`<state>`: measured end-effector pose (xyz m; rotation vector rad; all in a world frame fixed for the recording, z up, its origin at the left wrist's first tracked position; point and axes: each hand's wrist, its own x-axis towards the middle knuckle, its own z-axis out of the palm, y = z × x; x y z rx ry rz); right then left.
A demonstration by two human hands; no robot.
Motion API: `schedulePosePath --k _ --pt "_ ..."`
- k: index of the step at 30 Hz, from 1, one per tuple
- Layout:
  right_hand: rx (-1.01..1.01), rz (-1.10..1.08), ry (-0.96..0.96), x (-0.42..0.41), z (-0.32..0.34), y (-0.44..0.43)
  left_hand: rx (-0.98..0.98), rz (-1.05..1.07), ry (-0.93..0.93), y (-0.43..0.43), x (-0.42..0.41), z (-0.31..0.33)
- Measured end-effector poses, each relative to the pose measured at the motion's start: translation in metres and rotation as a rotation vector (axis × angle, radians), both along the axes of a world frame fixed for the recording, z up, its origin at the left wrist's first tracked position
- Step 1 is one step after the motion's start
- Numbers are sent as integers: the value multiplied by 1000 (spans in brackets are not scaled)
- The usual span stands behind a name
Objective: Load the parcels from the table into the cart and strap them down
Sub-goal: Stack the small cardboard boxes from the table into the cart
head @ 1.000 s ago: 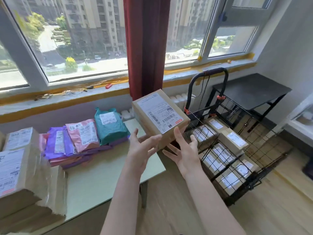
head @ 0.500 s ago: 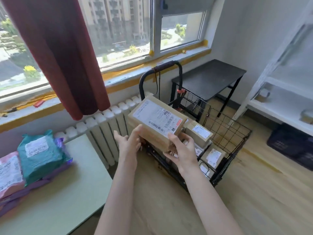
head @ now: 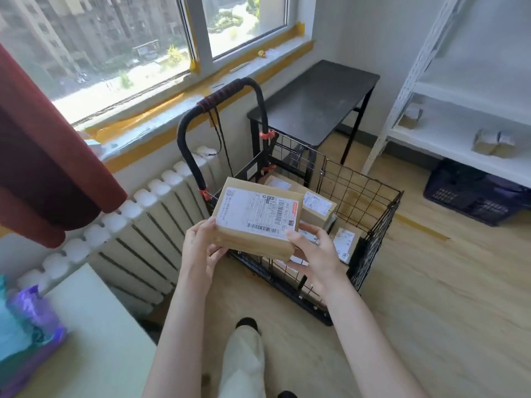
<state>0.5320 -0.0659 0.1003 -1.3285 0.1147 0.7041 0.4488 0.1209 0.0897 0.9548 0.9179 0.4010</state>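
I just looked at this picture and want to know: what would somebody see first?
First, the brown box with its big white label, in the middle, held by the left hand and right hand above the black wire cart. Smaller labelled boxes already lie inside that cart, beside the white radiator. A dark red curtain hangs at the far left.
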Motion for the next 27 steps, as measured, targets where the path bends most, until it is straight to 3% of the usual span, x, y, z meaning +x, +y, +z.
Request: schedulePosePath --k 6,13,22,27 --pt "-60 -124 -7 47 -16 22 15 -167 24 29 63 -14" --pt "-19 -263 60 96 -34 47 151 -574 54 80 124 -37" --pt "-73 -408 153 130 -74 50 112 -751 126 88 187 -78" --pt "-132 -382 186 165 -110 40 172 -868 159 82 230 -112"
